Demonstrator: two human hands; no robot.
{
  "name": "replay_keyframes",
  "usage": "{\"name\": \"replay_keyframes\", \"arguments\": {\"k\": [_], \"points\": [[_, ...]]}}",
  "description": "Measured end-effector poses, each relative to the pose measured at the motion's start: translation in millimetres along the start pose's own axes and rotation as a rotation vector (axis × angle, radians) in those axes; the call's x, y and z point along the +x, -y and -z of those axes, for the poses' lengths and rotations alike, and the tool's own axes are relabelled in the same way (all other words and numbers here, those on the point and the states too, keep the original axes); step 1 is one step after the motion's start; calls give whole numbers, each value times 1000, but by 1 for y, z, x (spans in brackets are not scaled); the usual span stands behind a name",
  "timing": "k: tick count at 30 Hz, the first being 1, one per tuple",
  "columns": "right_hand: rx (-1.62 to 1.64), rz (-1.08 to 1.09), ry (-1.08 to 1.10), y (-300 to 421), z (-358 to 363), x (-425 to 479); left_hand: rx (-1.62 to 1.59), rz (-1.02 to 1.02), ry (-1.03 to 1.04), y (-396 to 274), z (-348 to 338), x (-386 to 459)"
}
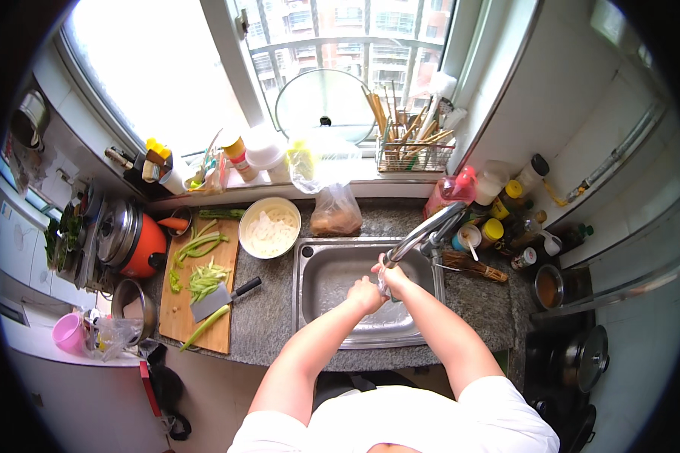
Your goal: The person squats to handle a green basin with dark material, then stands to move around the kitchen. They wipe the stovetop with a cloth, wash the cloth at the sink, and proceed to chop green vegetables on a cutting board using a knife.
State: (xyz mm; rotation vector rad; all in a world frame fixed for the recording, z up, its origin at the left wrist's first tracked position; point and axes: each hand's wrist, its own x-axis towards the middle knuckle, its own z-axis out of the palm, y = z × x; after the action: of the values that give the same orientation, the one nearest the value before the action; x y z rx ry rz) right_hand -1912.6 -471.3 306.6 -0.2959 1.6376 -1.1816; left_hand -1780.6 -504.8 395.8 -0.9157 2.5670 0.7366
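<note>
My left hand [367, 295] and my right hand [393, 277] are close together over the stainless steel sink [328, 277], under the spout of the metal faucet [425, 229]. Water seems to run between them; whether either holds a small thing I cannot tell. Left of the sink, a cleaver [212, 303] lies partly on a wooden cutting board [173, 317], its black handle over the counter. Sliced green stalks [208, 280] and longer green stems [201, 243] are on the board, and one stalk [204, 327] lies beside the blade. A bowl of white food pieces [270, 227] stands between board and sink.
Behind the sink sits a plastic bag with brown contents [336, 215]. A wire basket of chopsticks [413, 153] and a glass lid [324, 102] stand at the window. Bottles and jars [491, 229] crowd the right, near a bundled brush [478, 266]. An orange rice cooker [144, 243] is at left.
</note>
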Motion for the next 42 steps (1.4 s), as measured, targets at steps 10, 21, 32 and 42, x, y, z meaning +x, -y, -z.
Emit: {"name": "replay_keyframes", "arguments": {"k": [10, 21, 32, 42], "points": [[-38, 79, -347, 12, 158, -38, -1593, 296, 251, -2, -25, 44], [1163, 95, 701, 36, -46, -127, -3021, -139, 747, -8, -36, -54], [510, -154, 690, 89, -62, -108, -1964, 99, 502, 21, 20, -97], [98, 49, 67, 94, -98, -92, -571, -109, -240, 30, 19, -64]]}}
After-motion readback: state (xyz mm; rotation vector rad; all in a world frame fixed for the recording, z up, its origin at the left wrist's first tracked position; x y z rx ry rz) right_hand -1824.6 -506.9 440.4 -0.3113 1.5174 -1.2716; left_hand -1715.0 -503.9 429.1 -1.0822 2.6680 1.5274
